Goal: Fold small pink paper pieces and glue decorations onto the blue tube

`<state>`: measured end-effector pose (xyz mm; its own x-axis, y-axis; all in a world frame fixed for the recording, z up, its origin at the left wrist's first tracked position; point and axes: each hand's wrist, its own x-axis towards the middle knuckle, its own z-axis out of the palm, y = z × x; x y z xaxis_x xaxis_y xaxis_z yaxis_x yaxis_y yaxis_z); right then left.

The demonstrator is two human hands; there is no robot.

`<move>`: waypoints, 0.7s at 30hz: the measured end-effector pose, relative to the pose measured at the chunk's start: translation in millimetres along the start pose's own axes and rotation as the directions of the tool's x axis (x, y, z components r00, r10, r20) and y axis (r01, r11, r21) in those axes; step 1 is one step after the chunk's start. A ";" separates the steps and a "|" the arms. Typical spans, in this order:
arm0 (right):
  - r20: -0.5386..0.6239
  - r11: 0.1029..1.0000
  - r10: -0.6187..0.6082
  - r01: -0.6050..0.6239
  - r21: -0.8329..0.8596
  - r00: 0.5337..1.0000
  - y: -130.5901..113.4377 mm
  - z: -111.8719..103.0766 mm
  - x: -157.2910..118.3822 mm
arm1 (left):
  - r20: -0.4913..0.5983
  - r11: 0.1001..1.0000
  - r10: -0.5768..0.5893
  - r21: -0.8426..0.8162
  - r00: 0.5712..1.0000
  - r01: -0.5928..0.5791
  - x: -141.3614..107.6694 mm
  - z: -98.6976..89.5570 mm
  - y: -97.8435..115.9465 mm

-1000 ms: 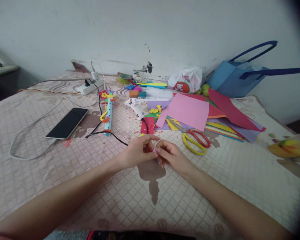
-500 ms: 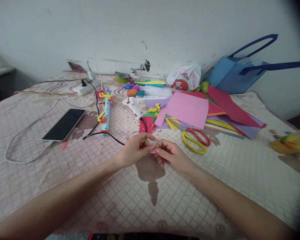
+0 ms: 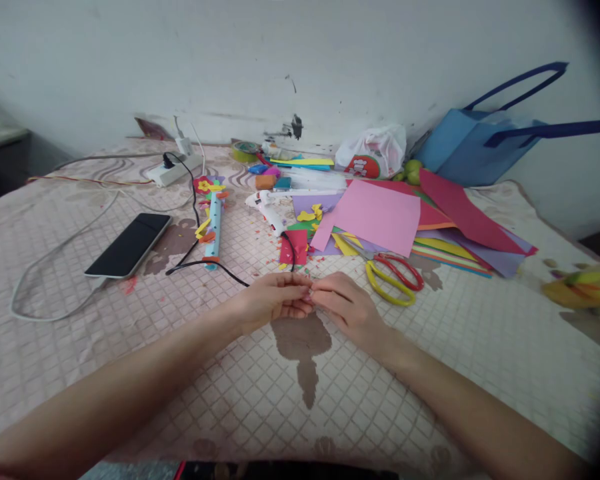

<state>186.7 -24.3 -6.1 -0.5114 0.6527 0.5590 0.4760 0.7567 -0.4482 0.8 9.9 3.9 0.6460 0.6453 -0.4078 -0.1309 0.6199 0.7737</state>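
Observation:
Over the middle of the table my left hand [image 3: 275,295] and my right hand [image 3: 351,307] meet at the fingertips. Between them they pinch a small piece of pink paper [image 3: 307,298], mostly hidden by the fingers. Just beyond lie a red paper square [image 3: 294,248] and a white glue gun [image 3: 271,215], whose black cord runs down behind my left hand. To the right of my right hand rest scissors [image 3: 391,285] with one yellow and one red handle. A large pink sheet [image 3: 375,217] lies behind them on a pile of coloured paper.
At left are a phone [image 3: 129,245] on a white cable, a power strip [image 3: 173,171] and a light-blue strip [image 3: 213,230] with paper flowers. A white plastic bag [image 3: 373,153] and a blue bag [image 3: 473,148] stand at the back. Fruit [image 3: 411,172] sits between them.
My fingers have shifted around the pink paper piece. My right hand has turned more over it, and less of the pink shows. The view has tilted slightly.

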 end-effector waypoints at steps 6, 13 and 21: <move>-0.059 0.998 -0.009 0.006 -0.060 0.998 0.3 -0.6 3.5 | -0.095 0.974 0.198 0.127 0.976 -0.185 0.5 0.6 0.2; -0.054 0.994 -0.072 0.067 -0.090 0.996 1.8 7.5 3.0 | -0.123 0.950 0.243 0.232 0.962 -0.210 0.1 1.0 0.7; -0.059 0.996 -0.019 0.014 -0.087 0.998 0.0 6.1 3.4 | -0.130 0.950 0.236 0.237 0.963 -0.201 0.4 2.1 -0.5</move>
<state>180.6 -21.8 -8.4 -0.4775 0.6349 0.6074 0.5291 0.7597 -0.3781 2.8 8.9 4.3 0.4930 0.8262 -0.2729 -0.0764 0.3535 0.9323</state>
